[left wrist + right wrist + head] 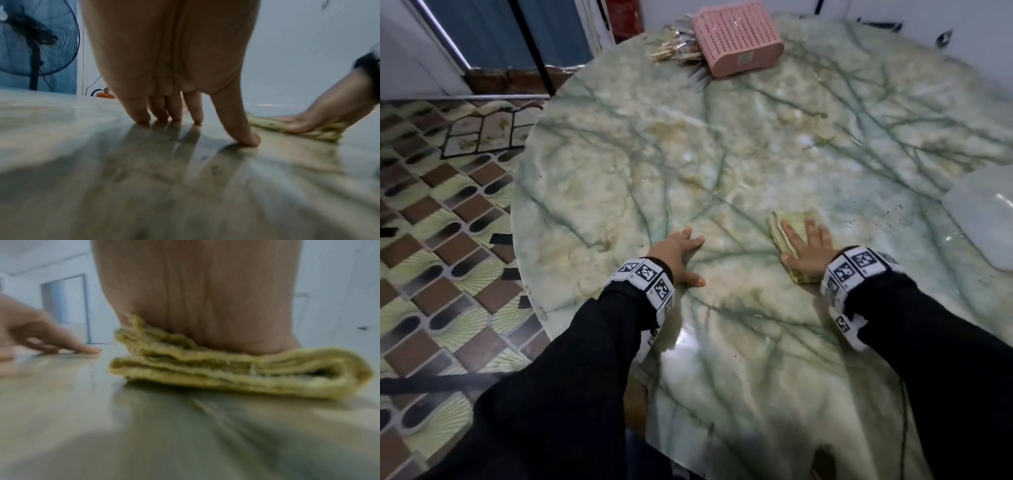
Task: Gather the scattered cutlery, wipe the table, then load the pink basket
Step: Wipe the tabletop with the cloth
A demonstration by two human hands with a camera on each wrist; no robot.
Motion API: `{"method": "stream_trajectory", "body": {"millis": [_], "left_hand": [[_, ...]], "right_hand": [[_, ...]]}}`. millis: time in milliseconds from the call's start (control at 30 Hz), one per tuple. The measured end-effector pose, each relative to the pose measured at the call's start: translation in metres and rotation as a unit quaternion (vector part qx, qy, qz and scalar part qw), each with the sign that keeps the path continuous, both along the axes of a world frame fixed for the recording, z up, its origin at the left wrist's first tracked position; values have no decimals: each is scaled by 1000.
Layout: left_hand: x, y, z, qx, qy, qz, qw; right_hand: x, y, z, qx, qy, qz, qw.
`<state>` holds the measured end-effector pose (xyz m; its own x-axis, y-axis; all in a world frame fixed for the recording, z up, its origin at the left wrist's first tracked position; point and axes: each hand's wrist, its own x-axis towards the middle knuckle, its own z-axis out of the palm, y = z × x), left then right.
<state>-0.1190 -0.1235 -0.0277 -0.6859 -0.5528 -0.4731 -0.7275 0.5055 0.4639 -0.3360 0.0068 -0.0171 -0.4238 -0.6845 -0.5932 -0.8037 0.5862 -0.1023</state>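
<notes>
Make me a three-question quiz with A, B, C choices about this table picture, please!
1. Where is the basket?
A. far edge of the table
B. on the floor
C. under the right hand
2. What colour is the cloth?
A. blue
B. yellow
C. red
3. What is the left hand doing?
A. gripping a spoon
B. resting flat on the table
C. lifting the basket

Answers: 1 A, it lies on its side beside the cutlery. 2 B, the folded cloth looks yellow. 3 B, its fingers are spread on the marble, while the right hand presses the cloth.
</notes>
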Motion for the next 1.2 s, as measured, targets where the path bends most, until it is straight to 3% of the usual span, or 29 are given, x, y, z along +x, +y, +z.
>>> {"method": "stream_trajectory", "body": {"millis": [100, 233, 333, 433, 500, 600, 700, 767, 833, 933, 1067, 1133, 1200], "left_hand": [[5, -15, 4, 70, 29, 11, 997], [33, -67, 18, 83, 85, 39, 992], [59, -117, 24, 9, 92, 57, 994], [72, -148, 21, 23, 104, 61, 992], [75, -158, 15, 30, 95, 24, 995], [82, -174, 5, -35, 72, -43, 996], [94, -194, 2, -75, 55, -51, 994], [103, -205, 2, -82, 10, -78, 994], [109, -212, 0, -82, -48, -125, 988], [112, -219, -4, -62, -52, -141, 987], [114, -221, -8, -54, -22, -132, 990], [115, -221, -10, -48, -13, -133, 990], [116, -221, -11, -42, -4, -126, 991]], "right_hand": [[23, -49, -10, -38, 19, -31, 999], [95, -83, -16, -51, -8, 23, 998], [156, -73, -9, -8, -33, 94, 995], [184, -38, -2, 42, -56, 114, 991], [172, -16, 3, 64, -60, 60, 994], [125, -6, 6, 51, -44, -123, 990], [91, -28, -3, -23, 13, -278, 960], [92, -60, -14, -49, 44, -304, 950], [116, -97, -20, -50, 35, -259, 964], [193, -136, -22, -58, -4, -127, 990], [289, -117, -10, -22, -37, 45, 998], [290, -85, -3, 14, -75, 77, 994], [261, -58, -1, 44, -93, 52, 993]]}}
